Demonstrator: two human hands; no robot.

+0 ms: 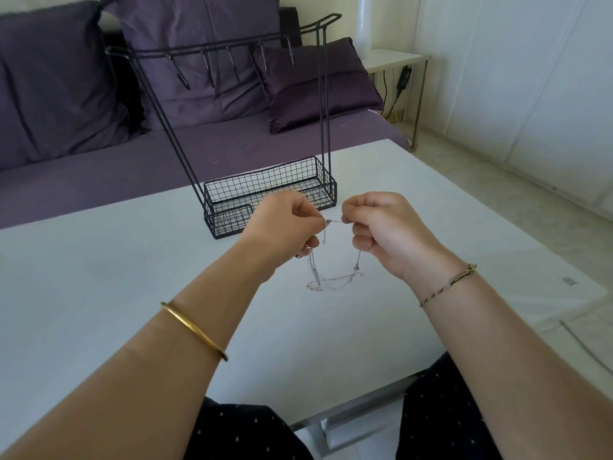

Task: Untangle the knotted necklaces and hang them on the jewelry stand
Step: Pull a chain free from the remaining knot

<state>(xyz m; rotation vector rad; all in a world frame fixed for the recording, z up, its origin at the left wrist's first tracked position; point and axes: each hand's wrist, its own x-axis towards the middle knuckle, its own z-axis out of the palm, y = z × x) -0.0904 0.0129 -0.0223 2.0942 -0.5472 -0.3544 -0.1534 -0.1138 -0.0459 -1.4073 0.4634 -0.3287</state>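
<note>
The left hand (285, 224) and the right hand (384, 227) are raised close together above the white desk (132, 260), knuckles toward the camera. Each grip is narrow: thumb and forefinger pinch the thin silver necklaces (331, 270), and a short stretch of chain runs taut between the two pinches. The lower fingers of both hands are curled as well, and strands pass by them. From the hands the rest of the chains hangs toward 6 o'clock in tangled loops. Whether the lowest loop touches the desk cannot be told.

The black wire jewelry stand (229, 220) is on the desk at 12 o'clock from the hands, just behind them, its mesh basket at the base and its hook rail high above. A purple sofa (99, 161) with cushions lies beyond the desk at 11 o'clock. A gold bangle (195, 330) circles the left forearm and a thin bracelet (447, 283) the right wrist.
</note>
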